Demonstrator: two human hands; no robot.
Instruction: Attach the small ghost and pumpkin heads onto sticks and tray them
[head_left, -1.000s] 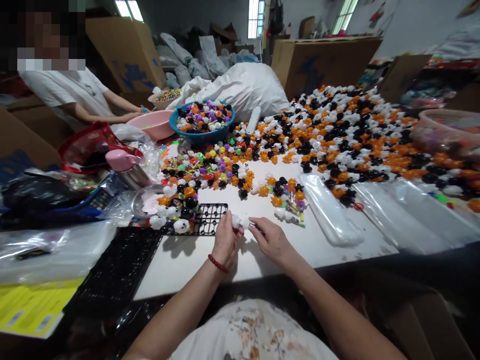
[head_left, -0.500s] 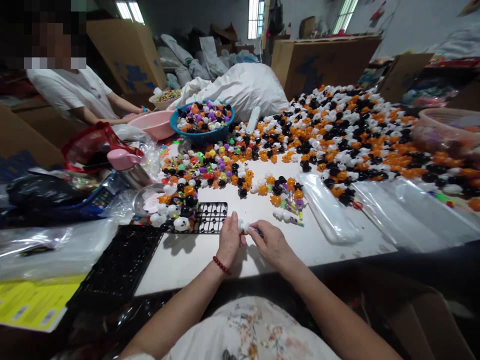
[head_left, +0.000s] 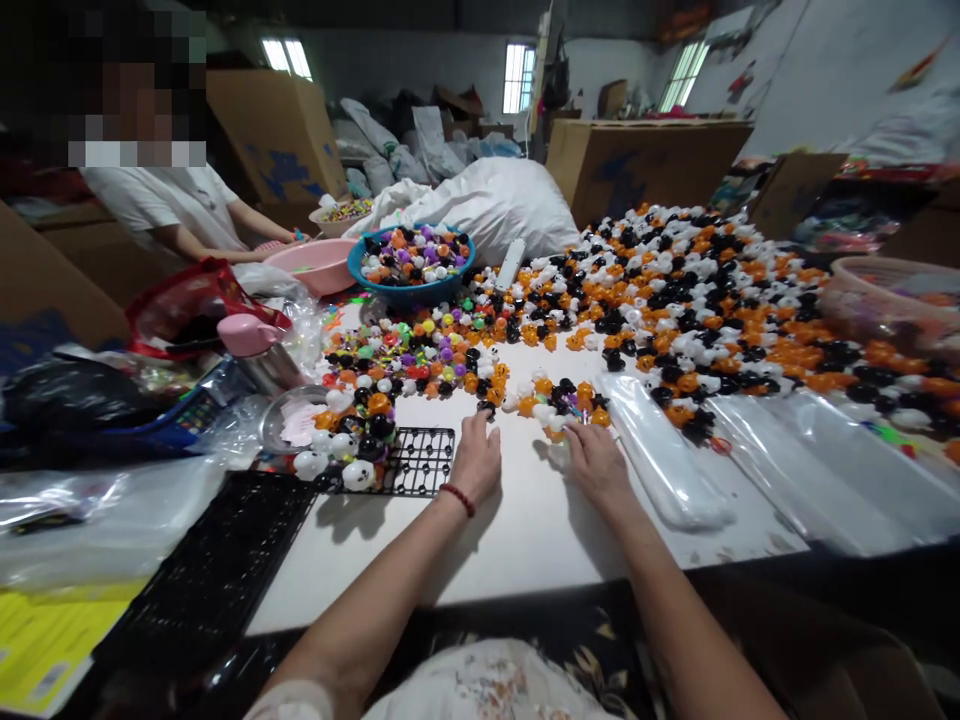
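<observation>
My left hand [head_left: 478, 465] reaches forward over the white table [head_left: 525, 540], its fingertips closed around a small black piece [head_left: 487, 408]. To the right, my right hand [head_left: 598, 465] is at the near edge of a small cluster of orange, black and white figures [head_left: 541, 408]. Its fingers are bent together, and what they hold is hidden. Left of my left hand lies a black grid rack [head_left: 424, 460], with white, black and orange figures [head_left: 360, 474] standing on its left part.
A large heap of figures [head_left: 697, 290] covers the back right. Clear plastic bags [head_left: 667, 460] lie at the right. A blue basin [head_left: 411, 290], a pink-lidded bottle [head_left: 251, 340] and a black tray [head_left: 217, 550] are left. Another person [head_left: 165, 210] works at the back left.
My hands have parted from around the white figure. My left hand has moved forward to the black piece, my right hand forward and right to the small cluster. The view has tilted up slightly.
</observation>
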